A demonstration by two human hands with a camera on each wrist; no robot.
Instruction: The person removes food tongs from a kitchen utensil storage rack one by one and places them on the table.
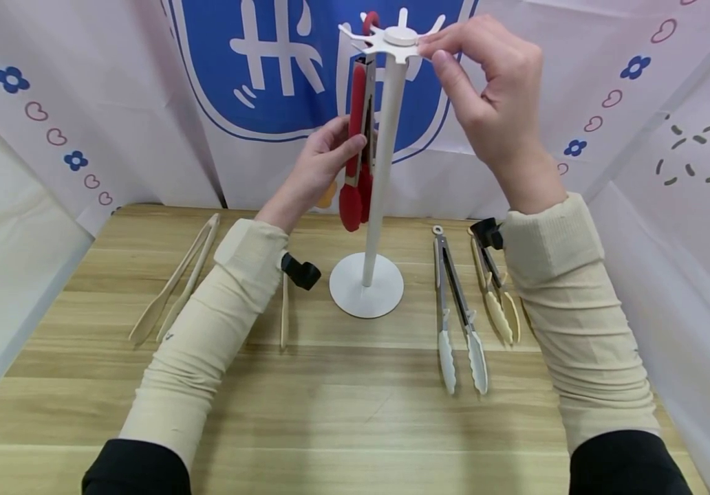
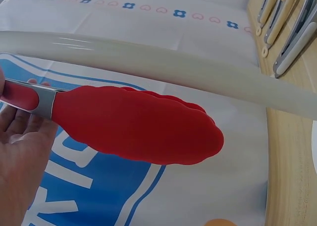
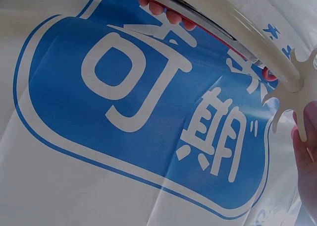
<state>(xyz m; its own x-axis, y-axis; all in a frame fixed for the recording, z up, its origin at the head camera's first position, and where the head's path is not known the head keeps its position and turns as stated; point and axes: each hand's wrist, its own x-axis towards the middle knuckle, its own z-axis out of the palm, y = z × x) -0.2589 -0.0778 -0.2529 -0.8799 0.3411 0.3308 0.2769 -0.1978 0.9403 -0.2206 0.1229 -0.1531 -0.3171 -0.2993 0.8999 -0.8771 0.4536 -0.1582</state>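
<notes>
My left hand (image 1: 325, 159) grips a pair of red-handled tongs (image 1: 356, 124), which hangs upright beside the white pole of a hook stand (image 1: 386, 158). Its red scalloped heads (image 2: 138, 124) point down, close together. At the top, the red loop (image 1: 370, 22) is among the stand's hooks; whether it bears on one I cannot tell. With thumb and fingertips my right hand (image 1: 497, 89) pinches a hook on the right of the stand's top (image 1: 386, 45). In the right wrist view, that hand (image 3: 308, 137) shows only partly at the edge.
Right of the stand's round base (image 1: 367, 302) lie grey-tipped tongs (image 1: 457, 316) and cream-tipped tongs (image 1: 499, 302). Wooden tongs (image 1: 175, 282) lie at the left. A thin wooden piece (image 1: 284, 313) shows beside the left forearm. A printed cloth (image 1: 250, 175) hangs behind the table.
</notes>
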